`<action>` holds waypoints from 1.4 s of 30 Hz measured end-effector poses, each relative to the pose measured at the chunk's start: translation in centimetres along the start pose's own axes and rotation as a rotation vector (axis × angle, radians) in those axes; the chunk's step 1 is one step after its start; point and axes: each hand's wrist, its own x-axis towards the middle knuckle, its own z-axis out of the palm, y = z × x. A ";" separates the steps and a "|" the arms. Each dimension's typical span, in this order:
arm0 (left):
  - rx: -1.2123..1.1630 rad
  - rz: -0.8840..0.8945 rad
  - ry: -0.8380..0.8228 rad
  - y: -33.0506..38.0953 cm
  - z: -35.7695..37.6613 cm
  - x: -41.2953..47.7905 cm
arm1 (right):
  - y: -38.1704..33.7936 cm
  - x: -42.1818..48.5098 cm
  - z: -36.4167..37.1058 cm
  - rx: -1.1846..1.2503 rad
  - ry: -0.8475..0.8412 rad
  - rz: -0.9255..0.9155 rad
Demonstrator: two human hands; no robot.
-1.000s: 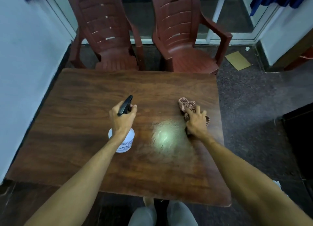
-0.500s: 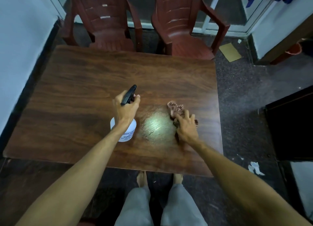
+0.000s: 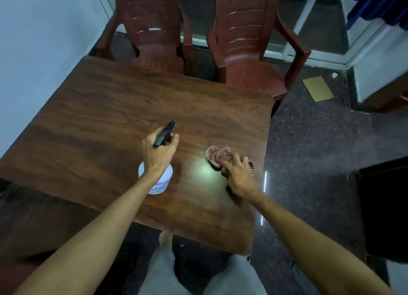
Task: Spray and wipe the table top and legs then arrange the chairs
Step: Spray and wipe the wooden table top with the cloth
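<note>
Near the four o'clock corner of the wooden table top (image 3: 106,122), taking the person's own edge as six o'clock, the right hand (image 3: 239,176) lay over a crumpled reddish cloth (image 3: 217,154). Its fingers were stretched forward and slightly spread, pressing the cloth flat against the wood rather than pinching it. At the cloth's nine o'clock sat a pale sheen, which may have been wet spray or only lamp glare. Just past it, close to the table's centre, the left hand (image 3: 160,152) gripped a white spray bottle (image 3: 157,181) by its black trigger head. The fingers were curled round the neck, the nozzle aimed toward one o'clock, and the base seemed to rest on the wood. Two maroon plastic armchairs stood beyond the far edge. The left chair (image 3: 154,32) sat at twelve o'clock with its seat against the table, and the right chair (image 3: 245,40) sat at one o'clock. A scrap of cardboard (image 3: 318,88) lay on the dark floor at two o'clock. The table legs were out of sight. By my reading, the step in hand was wiping the top, with the legs and chairs not yet dealt with. The next move probably called for sweeping the cloth toward nine o'clock under steady flat pressure, while lifting the bottle clear of its path or misting the wood there first.
</note>
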 end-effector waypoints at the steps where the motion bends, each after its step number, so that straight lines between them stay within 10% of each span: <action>1: 0.010 -0.018 0.026 0.6 0.7 -1.0 | 1.2 0.4 -0.3 0.004 -0.022 -0.063; 8: 0.031 -0.137 0.154 4.0 2.6 -8.9 | 9.1 4.6 -5.2 -0.057 0.012 0.113; 14: 0.021 -0.255 0.267 3.3 0.8 -13.9 | 4.9 -5.8 -1.1 0.019 -0.182 -0.289; 19: -0.003 -0.302 0.342 1.6 -1.7 -16.9 | 2.1 -6.6 -0.7 0.033 -0.054 -0.082; 31: -0.111 -0.432 0.554 -3.7 -6.9 -24.0 | -13.7 -2.2 5.2 -0.138 -0.338 -0.706; 42: -0.135 -0.550 0.602 -1.2 -3.6 -28.0 | -5.1 -10.1 3.1 -0.125 -0.433 -0.956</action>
